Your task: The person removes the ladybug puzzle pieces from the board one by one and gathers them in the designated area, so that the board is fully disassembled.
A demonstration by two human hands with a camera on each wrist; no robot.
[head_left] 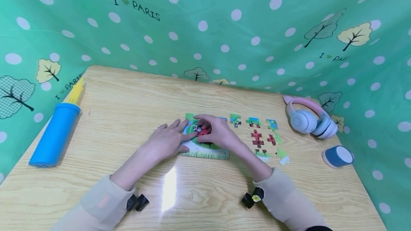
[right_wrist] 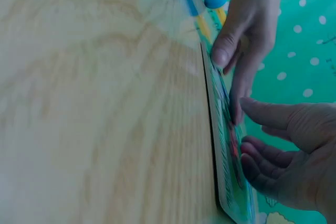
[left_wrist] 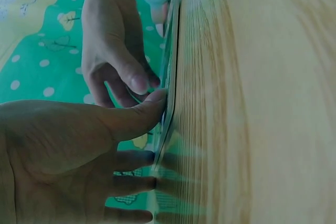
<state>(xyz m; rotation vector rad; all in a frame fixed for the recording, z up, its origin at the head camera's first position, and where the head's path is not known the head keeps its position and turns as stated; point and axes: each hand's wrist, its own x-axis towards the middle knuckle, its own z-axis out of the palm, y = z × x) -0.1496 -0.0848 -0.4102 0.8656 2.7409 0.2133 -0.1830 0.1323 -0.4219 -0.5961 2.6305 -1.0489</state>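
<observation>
A flat jigsaw puzzle (head_left: 205,154) with a red ladybug on grass and flowers lies mid-table. My left hand (head_left: 167,140) comes over its left edge, fingers spread and fairly straight, with a fingertip on the ladybug's head. Over the right part of the puzzle, my right hand (head_left: 219,133) arches with thumb and fingers bent and apart, fingertips close to the picture. In the right wrist view, the puzzle (right_wrist: 223,182) shows edge-on and a gap shows between that thumb and the fingers. The right hand hides part of the ladybug.
Several loose puzzle pieces, among them a red ladybug piece (head_left: 257,138) and a corner piece (head_left: 282,156), lie right of the puzzle. Headphones (head_left: 308,118) and a blue-and-white cylinder (head_left: 338,156) stand farther right. A blue pump (head_left: 55,134) with a yellow nozzle lies far left.
</observation>
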